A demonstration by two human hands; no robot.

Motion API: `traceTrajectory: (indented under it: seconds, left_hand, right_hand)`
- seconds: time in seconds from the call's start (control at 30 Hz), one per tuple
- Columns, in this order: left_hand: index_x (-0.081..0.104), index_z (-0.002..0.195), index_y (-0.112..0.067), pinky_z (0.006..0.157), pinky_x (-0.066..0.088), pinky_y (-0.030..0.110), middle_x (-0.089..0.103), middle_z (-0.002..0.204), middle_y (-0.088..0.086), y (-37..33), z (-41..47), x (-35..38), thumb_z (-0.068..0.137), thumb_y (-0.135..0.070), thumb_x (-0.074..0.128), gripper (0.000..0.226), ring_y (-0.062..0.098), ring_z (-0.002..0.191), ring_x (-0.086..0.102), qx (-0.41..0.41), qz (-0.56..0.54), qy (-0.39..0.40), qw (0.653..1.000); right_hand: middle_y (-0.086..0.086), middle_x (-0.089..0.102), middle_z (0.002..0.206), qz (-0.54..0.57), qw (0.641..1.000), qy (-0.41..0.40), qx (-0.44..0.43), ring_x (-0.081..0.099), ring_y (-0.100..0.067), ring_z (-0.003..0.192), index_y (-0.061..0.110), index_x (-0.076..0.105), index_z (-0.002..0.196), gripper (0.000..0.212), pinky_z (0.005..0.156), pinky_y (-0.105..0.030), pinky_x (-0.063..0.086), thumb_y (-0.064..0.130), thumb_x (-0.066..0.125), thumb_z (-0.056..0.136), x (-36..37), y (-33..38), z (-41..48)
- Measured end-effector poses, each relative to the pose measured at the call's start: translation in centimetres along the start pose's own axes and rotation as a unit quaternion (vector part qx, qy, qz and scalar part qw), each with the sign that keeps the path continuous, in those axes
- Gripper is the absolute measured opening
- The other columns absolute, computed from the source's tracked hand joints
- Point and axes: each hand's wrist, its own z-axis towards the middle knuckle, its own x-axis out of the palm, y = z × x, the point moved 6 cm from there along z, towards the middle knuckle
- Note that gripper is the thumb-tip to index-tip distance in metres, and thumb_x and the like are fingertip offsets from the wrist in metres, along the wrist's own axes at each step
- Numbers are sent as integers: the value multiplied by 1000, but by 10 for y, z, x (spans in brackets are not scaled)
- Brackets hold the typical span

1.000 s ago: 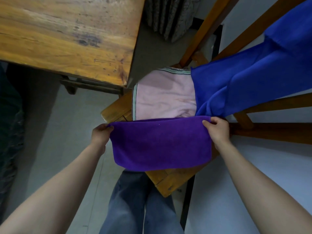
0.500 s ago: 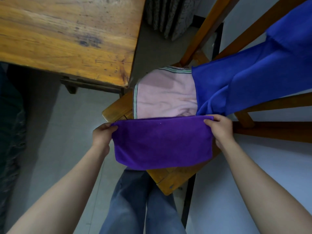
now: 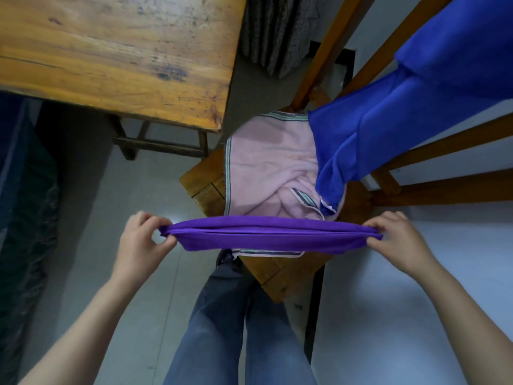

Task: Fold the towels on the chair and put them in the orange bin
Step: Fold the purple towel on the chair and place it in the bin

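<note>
Behind purple towel (image 3: 272,237) — pink towel (image 3: 266,168) (partly visible)

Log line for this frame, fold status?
step: folding | purple towel: doubled, taut | left hand: pinches left end | right hand: pinches right end | pink towel: on chair

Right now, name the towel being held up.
The purple towel, its ends pinched by left hand and right hand; pink towel and blue towel rest on the chair.
</note>
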Motion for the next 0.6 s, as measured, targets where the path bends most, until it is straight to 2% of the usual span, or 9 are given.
traceTrajectory:
  seconds: [0.1, 0.17, 0.23, 0.3, 0.37, 0.4, 0.47, 0.53, 0.6]
  left_hand:
    - [66, 75, 4, 65, 38, 33, 58, 85, 22, -15, -12, -33, 61, 0, 79, 19, 39, 78, 55, 95, 60, -44, 993]
    - [64, 76, 3, 72, 41, 38, 61, 94, 26, -24, -18, -54, 71, -20, 62, 23, 40, 87, 56, 143, 72, -73, 984]
    - [61, 77, 2, 85, 42, 36, 64, 98, 27, -30, -18, -67, 74, -27, 53, 31, 39, 94, 57, 178, 69, -94, 977]
    - [60, 79, 1, 99, 33, 21, 66, 99, 25, -35, -19, -73, 73, -27, 54, 29, 38, 98, 58, 198, 56, -106, 973]
    - [58, 80, -2, 98, 30, 14, 68, 98, 22, -35, -18, -68, 73, -25, 56, 25, 31, 100, 58, 213, 27, -103, 971]
    - [57, 79, -4, 93, 34, 18, 69, 96, 20, -33, -18, -60, 73, -24, 57, 21, 27, 100, 56, 221, 19, -100, 970]
    - [57, 77, -5, 79, 37, 28, 70, 93, 17, -27, -19, -29, 72, -23, 56, 19, 21, 97, 53, 224, 23, -72, 972]
    - [56, 77, -7, 73, 35, 31, 71, 88, 14, -19, -25, 15, 69, -22, 52, 17, 20, 91, 51, 219, 46, -10, 975]
    - [47, 81, -16, 68, 33, 30, 70, 80, 9, -10, -40, 63, 63, -23, 46, 20, 19, 84, 48, 223, 88, 55, 969]
  right_hand:
    - [-4, 54, 91, 6, 996, -63, -60, 48, -25, 98, 2, 70, 81, 20, 77, -29, 32, -9, 74, 66, -28, 10, -28]
    - [-6, 59, 101, 16, 991, -96, -88, 47, -21, 104, 4, 68, 80, 23, 83, -34, 34, -10, 75, 65, -46, 18, -41]
    - [-14, 65, 103, -6, 979, -159, -128, 52, -21, 105, 3, 67, 82, 27, 83, -36, 37, -11, 78, 61, -62, 25, -46]
    - [-21, 66, 101, -42, 954, -253, -157, 49, -22, 98, -1, 67, 84, 25, 84, -27, 37, -7, 78, 63, -74, 28, -53]
    - [-25, 65, 100, -59, 920, -345, -179, 49, -26, 92, -4, 65, 89, 17, 83, -13, 35, 4, 67, 74, -75, 26, -62]
    - [-25, 63, 101, -58, 907, -379, -175, 50, -27, 90, -2, 63, 91, 18, 83, -13, 38, 9, 59, 78, -68, 20, -65]
    - [-18, 54, 106, -49, 906, -400, -128, 58, -32, 82, 2, 62, 93, 20, 67, -29, 50, 12, 51, 78, -37, -3, -64]
    - [-13, 47, 105, -35, 929, -366, -39, 63, -38, 68, 0, 67, 90, 26, 51, -37, 52, 12, 49, 75, 5, -27, -60]
    - [-19, 49, 104, 17, 956, -284, 79, 63, -42, 69, -2, 69, 92, 22, 57, -44, 51, 2, 55, 75, 45, -51, -57]
